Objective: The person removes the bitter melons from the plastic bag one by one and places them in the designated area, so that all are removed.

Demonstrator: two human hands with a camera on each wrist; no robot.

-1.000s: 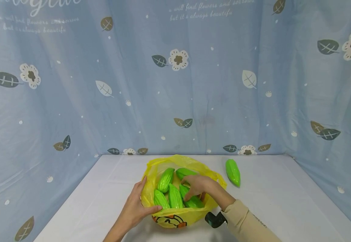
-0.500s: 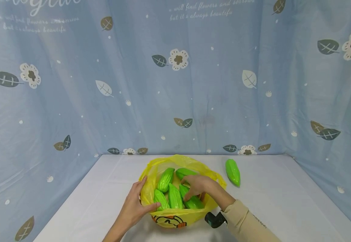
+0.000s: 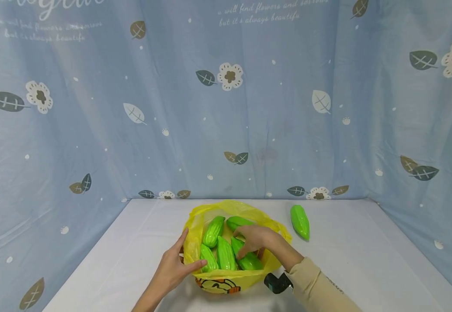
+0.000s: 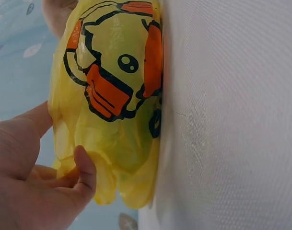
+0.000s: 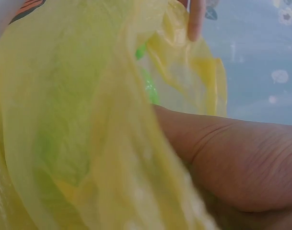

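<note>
A yellow plastic bag [image 3: 230,275] with a printed cartoon duck stands with its mouth spread wide, several bright green ridged gourds [image 3: 226,253] inside. My left hand [image 3: 172,260] grips the bag's left side, thumb at the near rim. In the left wrist view, curled fingers [image 4: 86,172] hold a fold of the yellow plastic. Reaching in from the right, my right hand [image 3: 251,239] grips the rightmost gourd [image 3: 249,261], thumb on its near side; its other fingers are partly hidden. In the right wrist view the plastic covers most of that hand, leaving the wrist [image 5: 241,158] visible.
Another green gourd [image 3: 300,222] lies on the white table [image 3: 350,260], right of the bag. A dark wrist camera [image 3: 277,284] hangs under the right forearm, beside the bag. A blue patterned curtain [image 3: 226,130] surrounds the table at back and sides.
The bag's left rim moved slightly outward, then back inward with my left hand, and the near left gourd shifted a little. My right hand has stayed in place.
</note>
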